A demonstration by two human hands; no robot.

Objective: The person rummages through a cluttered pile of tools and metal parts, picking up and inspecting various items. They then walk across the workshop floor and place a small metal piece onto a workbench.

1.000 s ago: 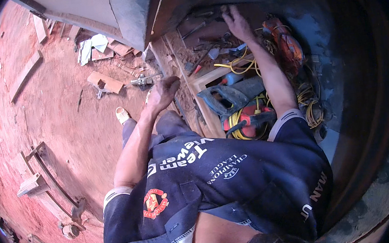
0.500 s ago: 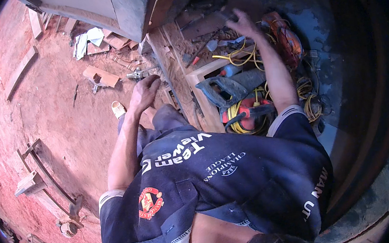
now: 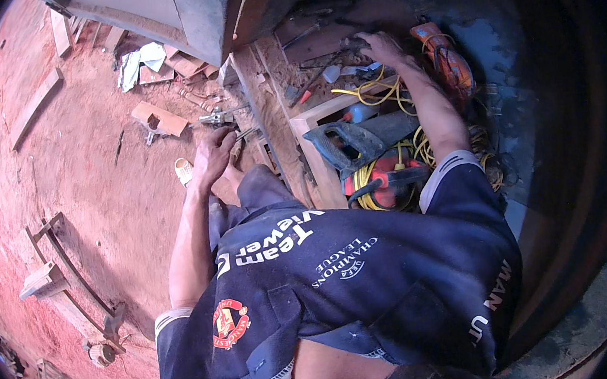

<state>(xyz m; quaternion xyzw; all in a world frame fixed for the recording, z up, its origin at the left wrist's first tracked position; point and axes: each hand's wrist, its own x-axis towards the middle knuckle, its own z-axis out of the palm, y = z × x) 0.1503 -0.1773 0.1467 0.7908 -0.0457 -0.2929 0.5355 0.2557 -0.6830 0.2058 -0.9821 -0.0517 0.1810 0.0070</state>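
Note:
My left hand is closed over the sandy floor, beside a raised wooden edge. A thin rod-like piece shows at its fingertips; its kind is unclear. My right hand reaches to the far end of the tool heap. Its fingers curl at a dark object that I cannot make out. Below that forearm lie a handsaw with a dark blue handle, a yellow cord and a red power tool wrapped in yellow cable. An orange tool lies right of my right wrist.
A metal clamp-like tool and a notched wood block lie on the floor past my left hand. Wood offcuts are scattered farther off. A curved wooden frame lies at left. A large panelled piece stands ahead.
My right hand has lowered slightly toward the far tools. My left hand has shifted a little toward me and left, and a thin piece now shows by its fingers.

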